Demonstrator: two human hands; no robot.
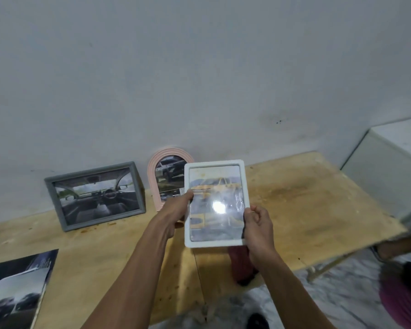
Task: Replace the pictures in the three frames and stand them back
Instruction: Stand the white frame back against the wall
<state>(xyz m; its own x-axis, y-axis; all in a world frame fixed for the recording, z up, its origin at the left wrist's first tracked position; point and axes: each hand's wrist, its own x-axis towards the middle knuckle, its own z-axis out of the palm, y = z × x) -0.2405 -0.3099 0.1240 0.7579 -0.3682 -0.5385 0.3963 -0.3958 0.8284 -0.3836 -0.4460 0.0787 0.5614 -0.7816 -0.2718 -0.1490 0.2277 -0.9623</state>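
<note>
The white frame (215, 203) is held upright above the surface (306, 210), pinched at its side edges by the left hand (177, 211) and right hand (258, 225), seemingly for standing beside the pink frame (169, 162) beyond the left grip.

Wooden table (306, 198): grey frame (94, 197), pink frame (170, 176), magazine (17, 290).

White frame (215, 203) held upright above the table, portrait, glare spot on its glazing, blurred yellow-vehicle picture inside. Grey frame (94, 195) stands landscape, leaning back by the wall, car-interior picture. Pink arched frame (167, 176) stands just right of it, partly hidden behind the white one, car picture.
</note>
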